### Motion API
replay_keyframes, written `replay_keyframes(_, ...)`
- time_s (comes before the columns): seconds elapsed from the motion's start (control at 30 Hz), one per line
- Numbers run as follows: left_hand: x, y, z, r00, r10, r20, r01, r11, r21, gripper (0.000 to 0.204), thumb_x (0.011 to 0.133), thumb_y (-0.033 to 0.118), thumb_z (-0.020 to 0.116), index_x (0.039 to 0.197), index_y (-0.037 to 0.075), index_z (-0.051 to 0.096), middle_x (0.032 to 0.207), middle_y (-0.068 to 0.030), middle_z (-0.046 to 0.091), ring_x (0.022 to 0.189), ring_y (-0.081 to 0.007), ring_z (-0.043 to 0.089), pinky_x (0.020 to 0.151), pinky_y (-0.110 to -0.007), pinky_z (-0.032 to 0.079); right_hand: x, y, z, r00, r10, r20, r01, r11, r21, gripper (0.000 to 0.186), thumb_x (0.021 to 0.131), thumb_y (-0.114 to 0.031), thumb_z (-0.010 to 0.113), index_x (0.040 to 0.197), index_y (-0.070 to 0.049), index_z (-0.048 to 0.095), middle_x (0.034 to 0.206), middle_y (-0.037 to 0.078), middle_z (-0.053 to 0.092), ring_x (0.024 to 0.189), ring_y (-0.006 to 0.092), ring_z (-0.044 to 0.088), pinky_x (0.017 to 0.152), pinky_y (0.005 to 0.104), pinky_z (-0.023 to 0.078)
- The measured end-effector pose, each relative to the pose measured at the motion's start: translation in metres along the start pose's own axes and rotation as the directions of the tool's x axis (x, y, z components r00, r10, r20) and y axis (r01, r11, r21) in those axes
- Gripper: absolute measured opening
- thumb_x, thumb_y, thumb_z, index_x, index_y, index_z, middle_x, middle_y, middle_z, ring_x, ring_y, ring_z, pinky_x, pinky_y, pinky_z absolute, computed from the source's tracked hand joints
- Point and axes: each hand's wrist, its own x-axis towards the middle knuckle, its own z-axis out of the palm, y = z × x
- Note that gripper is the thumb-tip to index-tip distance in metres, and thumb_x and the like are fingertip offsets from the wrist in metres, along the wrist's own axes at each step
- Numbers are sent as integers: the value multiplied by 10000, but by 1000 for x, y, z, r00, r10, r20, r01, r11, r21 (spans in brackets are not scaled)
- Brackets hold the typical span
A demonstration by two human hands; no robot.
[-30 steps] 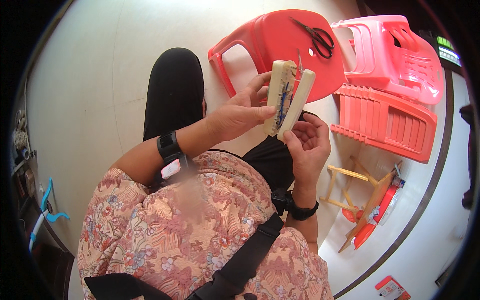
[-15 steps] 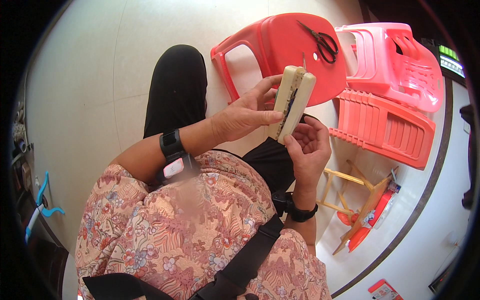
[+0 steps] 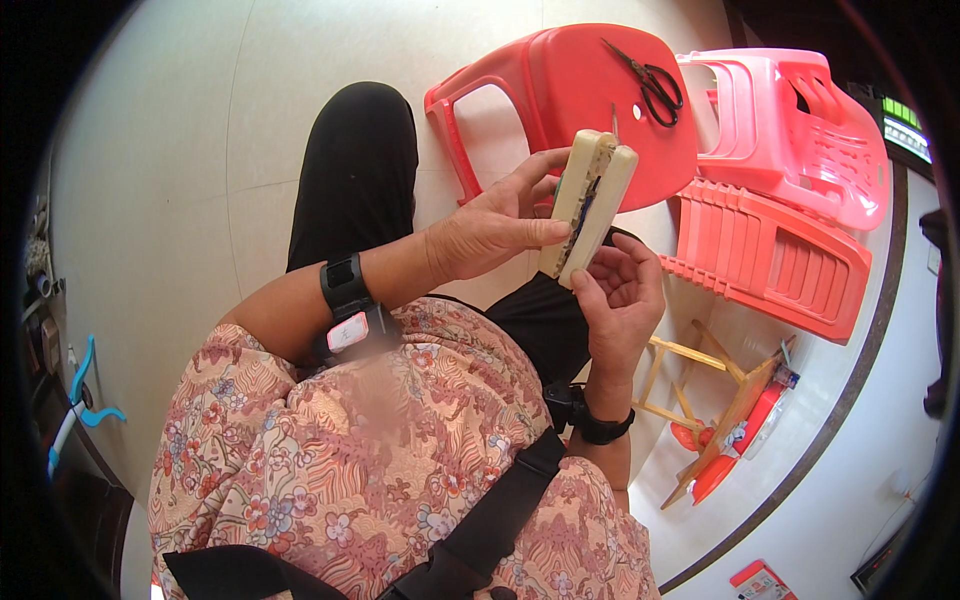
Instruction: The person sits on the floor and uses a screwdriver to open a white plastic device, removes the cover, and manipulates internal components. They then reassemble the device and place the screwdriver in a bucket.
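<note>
Grips a cream casing in the left hand, at the upper centre of the frame, with the thumb across its edge and the fingers mostly hidden behind. Pinches its lower end in the right hand, with the thumb on the slimmer half and the outer fingers loosely curled. Shows just a narrow gap between the two halves, with blue bits too small to identify. Hides the base of a thin metal rod behind the casing's top. Loses dark clutter against the left rim. Looks like smooth, round-edged plastic on the casing; glossy red plastic on the stool, under black loop-handled scissors; ribbed coral plastic on the stacked seats at right; floral fabric on the shirt below.
</note>
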Motion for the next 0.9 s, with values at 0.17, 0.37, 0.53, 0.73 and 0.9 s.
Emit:
replay_keyframes(0.17, 0, 0, -1, 1000, 3, -1, -3, 1000, 9, 929, 858, 167, 744, 1559, 138, 136, 1459, -106, 364, 1359, -221, 369, 1140, -387, 328, 0, -1, 1, 1000, 2, -3, -2, 1000, -1, 570, 734, -21, 801, 1206, 19, 484, 1000, 122, 643, 854, 148, 651, 768, 255, 538)
replay_keyframes(0.37, -1, 0, -1, 1000, 6, 1, -6, 1000, -3, 924, 858, 153, 740, 1560, 136, 138, 1449, -110, 378, 1349, -222, 380, 1142, -388, 326, 0, -2, 2, 1000, 1, -8, -1, 1000, -15, 567, 731, -22, 801, 1201, 18, 487, 1003, 122, 644, 855, 149, 651, 773, 258, 537)
replay_keyframes(0.53, 0, 1, 0, 1000, 13, 2, -13, 1000, 2, 935, 853, 150, 745, 1561, 133, 134, 1446, -113, 379, 1347, -221, 383, 1140, -388, 326, -1, -2, 3, 1000, 15, -14, -15, 1000, -9, 563, 730, -23, 802, 1197, 16, 490, 1005, 122, 644, 854, 148, 650, 774, 258, 537)
replay_keyframes(0.73, -1, 0, -1, 1000, 16, 10, -16, 1000, -1, 917, 855, 143, 742, 1556, 126, 151, 1446, -107, 385, 1340, -214, 390, 1133, -385, 333, -1, -1, 3, 1000, 8, -15, -8, 1000, -5, 559, 728, -23, 803, 1191, 16, 493, 1005, 120, 640, 852, 147, 648, 773, 258, 538)
replay_keyframes(0.9, 0, -1, -2, 1000, 27, 5, -27, 1000, 15, 884, 855, 143, 741, 1539, 117, 182, 1425, -108, 404, 1329, -218, 403, 1119, -388, 341, -1, 0, 2, 1000, 10, -1, -10, 1000, 10, 559, 725, -23, 801, 1189, 18, 493, 1002, 113, 637, 843, 144, 643, 766, 261, 540)
